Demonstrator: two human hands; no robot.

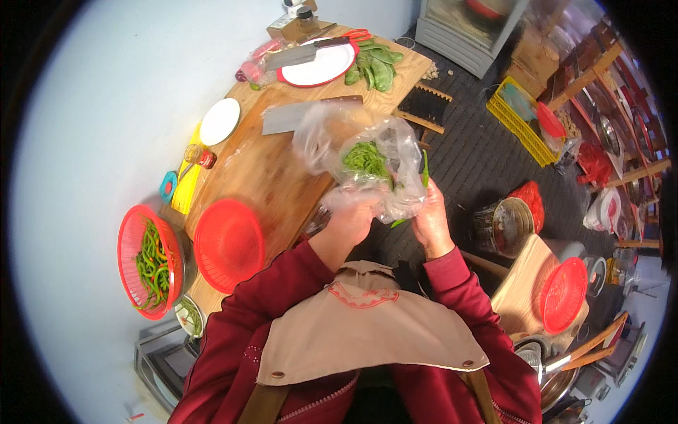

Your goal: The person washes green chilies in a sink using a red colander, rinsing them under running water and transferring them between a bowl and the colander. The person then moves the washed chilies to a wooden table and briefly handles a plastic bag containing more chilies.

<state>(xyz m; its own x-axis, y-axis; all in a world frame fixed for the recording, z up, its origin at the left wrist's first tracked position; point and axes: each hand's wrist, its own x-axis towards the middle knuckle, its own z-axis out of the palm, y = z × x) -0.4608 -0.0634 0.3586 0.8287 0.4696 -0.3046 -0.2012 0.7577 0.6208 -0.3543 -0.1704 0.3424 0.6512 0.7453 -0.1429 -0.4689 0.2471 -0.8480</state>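
Note:
A clear plastic bag (pixel 405 143) hangs in front of me, its mouth spread wide. Inside lies a clump of cut green vegetable (pixel 365 160). My left hand (pixel 354 222) grips the near left edge of the bag, its fingers partly covered by the plastic. On the right side, my right hand (pixel 431 214) holds the bag too. A long green pepper (pixel 425 168) sticks up by its fingertips; whether the fingers pinch it I cannot tell. Just beyond the bag, a cleaver (pixel 288 117) rests on the wooden cutting board (pixel 249 159).
Left: a red basket of green peppers (pixel 153 265), a red basket (pixel 229 246) and a glass jar (pixel 200 156). At the table's far end, a second cleaver (pixel 294 56) lies across a white plate (pixel 328 66) beside green leaves (pixel 378 66). A bin (pixel 506 225) stands on the floor to the right.

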